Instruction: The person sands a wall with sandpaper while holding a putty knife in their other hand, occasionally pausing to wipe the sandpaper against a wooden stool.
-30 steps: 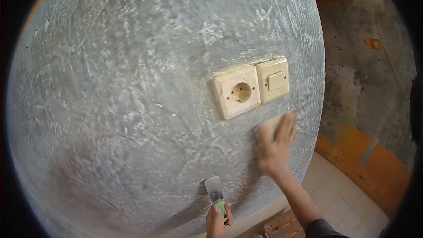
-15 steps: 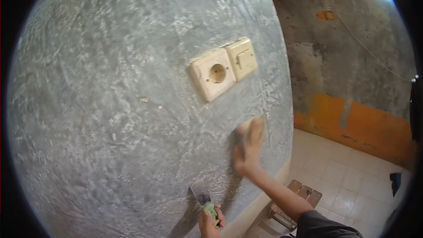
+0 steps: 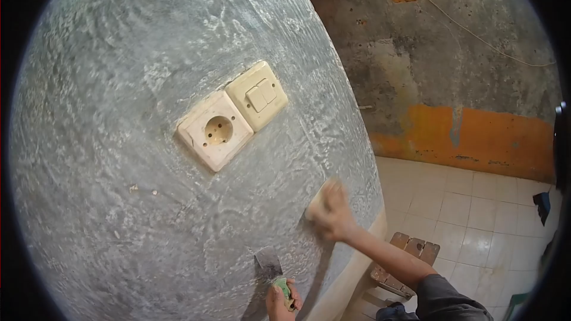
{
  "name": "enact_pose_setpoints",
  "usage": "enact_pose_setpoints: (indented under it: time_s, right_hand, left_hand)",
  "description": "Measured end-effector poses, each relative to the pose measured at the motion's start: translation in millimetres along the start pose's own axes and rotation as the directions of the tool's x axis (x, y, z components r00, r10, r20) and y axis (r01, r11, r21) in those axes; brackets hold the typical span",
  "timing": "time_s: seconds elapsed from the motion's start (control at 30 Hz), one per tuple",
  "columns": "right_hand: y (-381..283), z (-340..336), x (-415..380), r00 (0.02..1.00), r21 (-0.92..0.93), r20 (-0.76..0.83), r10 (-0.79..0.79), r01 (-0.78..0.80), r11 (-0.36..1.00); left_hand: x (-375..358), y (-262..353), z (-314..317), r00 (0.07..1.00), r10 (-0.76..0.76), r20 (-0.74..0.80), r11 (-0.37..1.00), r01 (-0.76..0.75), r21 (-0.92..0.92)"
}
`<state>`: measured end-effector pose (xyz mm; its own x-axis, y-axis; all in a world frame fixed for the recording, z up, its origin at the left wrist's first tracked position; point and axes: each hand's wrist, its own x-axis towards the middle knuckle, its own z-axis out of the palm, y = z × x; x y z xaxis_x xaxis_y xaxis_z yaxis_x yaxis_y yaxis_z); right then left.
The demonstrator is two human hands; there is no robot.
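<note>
My right hand [image 3: 336, 214], slightly blurred, is wrapped round a pale, flat piece [image 3: 317, 202] that lies against the grey wall [image 3: 178, 232]. What the piece is made of cannot be told. At the bottom, my left hand [image 3: 282, 303] grips a scraper by its green handle [image 3: 281, 288]. The scraper's wide metal blade [image 3: 269, 261] points up, close to the wall surface. Above both hands, a socket [image 3: 217, 132] and a light switch [image 3: 259, 96] are set side by side in the wall.
Beyond the wall's right edge stands a small wooden stool [image 3: 407, 261] on the tiled floor [image 3: 464, 220]. A rough wall with an orange lower band [image 3: 499, 139] is behind it, with a thin cable [image 3: 476, 35] hanging across. A dark object [image 3: 542, 207] lies at the far right.
The view has shifted, so the socket and switch appear further left and lower. My right hand has moved slightly down over the wall, with the pale piece now showing more clearly.
</note>
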<state>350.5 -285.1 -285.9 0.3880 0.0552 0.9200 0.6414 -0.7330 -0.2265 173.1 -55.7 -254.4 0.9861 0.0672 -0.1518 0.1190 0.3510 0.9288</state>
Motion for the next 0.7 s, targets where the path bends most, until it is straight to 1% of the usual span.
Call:
enact_pose_setpoints:
  time_s: [0.03, 0.07, 0.1, 0.17, 0.2, 0.23, 0.27, 0.3, 0.33, 0.37, 0.4, 0.43, 0.47, 0.5, 0.53, 0.57, 0.6, 0.63, 0.67, 0.7]
  right_hand:
    - [15.0, -3.3, 18.4, 0.979, -0.01, -0.128, 0.158, -0.161, 0.987]
    - [23.8, -0.6, 42.1, 0.834, 0.338, -0.374, 0.405, -0.284, 0.897]
    - [22.8, -1.6, 51.4, 0.836, 0.352, -0.367, 0.407, -0.28, 0.893]
    - [11.9, -17.8, 69.2, 0.915, 0.067, -0.176, 0.363, -0.357, 0.932]
    - [1.3, -23.5, 66.6, 0.99, -0.042, -0.03, 0.138, -0.139, 0.989]
    - [6.4, -30.6, 72.5, 0.992, -0.033, -0.027, 0.126, -0.127, 0.991]
    - [16.5, -38.7, 78.6, 0.991, -0.024, 0.109, -0.079, 0.082, 0.996]
    - [23.2, -46.9, 90.3, 0.929, 0.014, 0.237, -0.284, 0.289, 0.957]
    - [22.6, -64.3, 115.4, 0.969, -0.07, 0.246, 0.005, 0.012, 0.997]
    - [27.2, -62.4, 133.1, 0.967, -0.051, 0.254, -0.016, 0.03, 0.998]
    - [29.6, -58.5, 148.4, 0.992, -0.004, 0.02, 0.127, -0.127, 0.992]
    - [26.6, -54.8, 159.3, 0.939, 0.08, -0.202, 0.279, -0.268, 0.96]
    - [8.2, -57.7, 156.1, 0.974, 0.03, -0.138, 0.18, -0.178, 0.984]
    - [-2.6, -55.3, 143.0, 0.998, -0.069, 0.023, -0.062, 0.063, 0.996]
    - [-9.7, -49.9, 128.7, 0.951, -0.074, 0.105, -0.292, 0.3, 0.951]
    - [-11.9, -46.2, 121.7, 0.843, -0.063, 0.181, -0.506, 0.524, 0.85]
    - [-9.7, -49.1, 128.2, 0.829, -0.043, 0.177, -0.53, 0.544, 0.838]
    - [-6.9, -56.7, 139.0, 0.922, -0.035, 0.156, -0.354, 0.363, 0.931]
    - [-5.5, -60.8, 147.6, 0.977, -0.023, 0.141, -0.162, 0.167, 0.986]
    - [-5.3, -59.9, 152.5, 0.972, -0.001, 0.144, -0.187, 0.189, 0.982]
  left_hand:
    - [0.1, 4.6, 12.2, 1.0, 0.01, 0.008, 1.0, -0.01, -0.002]
    - [-0.2, 9.4, 23.3, 1.0, 0.021, 0.012, 1.0, -0.021, -0.004]
    - [0.0, 14.2, 33.1, 1.0, 0.028, -0.002, 1.0, -0.028, -0.003]
    - [2.8, 21.5, 49.5, 0.999, 0.035, 0.004, 0.997, -0.035, 0.074]
    - [6.3, 19.2, 54.3, 0.999, 0.043, -0.007, 0.997, -0.043, 0.069]
    - [12.1, 15.1, 59.3, 0.992, 0.124, -0.015, 0.989, -0.122, 0.084]
    - [16.5, 12.0, 62.5, 0.979, 0.202, -0.025, 0.975, -0.198, 0.1]
    - [20.4, 11.1, 65.7, 0.977, 0.211, -0.041, 0.974, -0.206, 0.093]
    - [24.0, 11.0, 69.5, 0.972, 0.234, 0.014, 0.958, -0.233, 0.167]
    - [25.6, 11.0, 72.5, 0.965, 0.252, 0.068, 0.935, -0.261, 0.24]
    - [25.0, 9.3, 76.1, 0.964, 0.263, 0.044, 0.936, -0.266, 0.231]
    - [23.7, 6.8, 81.1, 0.964, 0.264, 0.018, 0.945, -0.262, 0.197]
    - [21.4, 5.5, 85.0, 0.965, 0.263, -0.008, 0.952, -0.258, 0.164]
    - [16.7, 6.7, 87.6, 0.961, 0.274, -0.031, 0.951, -0.266, 0.16]
    - [12.3, 8.5, 91.6, 0.96, 0.275, -0.051, 0.954, -0.266, 0.137]
    - [10.3, 9.1, 94.5, 0.958, 0.276, -0.071, 0.957, -0.268, 0.111]
    - [10.2, 7.4, 95.2, 0.952, 0.291, -0.095, 0.954, -0.282, 0.1]
    - [10.7, 4.8, 95.5, 0.934, 0.331, -0.139, 0.943, -0.322, 0.081]
    - [10.9, 2.5, 94.8, 0.912, 0.368, -0.183, 0.93, -0.362, 0.064]
    - [9.6, -0.4, 91.7, 0.901, 0.38, -0.208, 0.925, -0.377, 0.058]
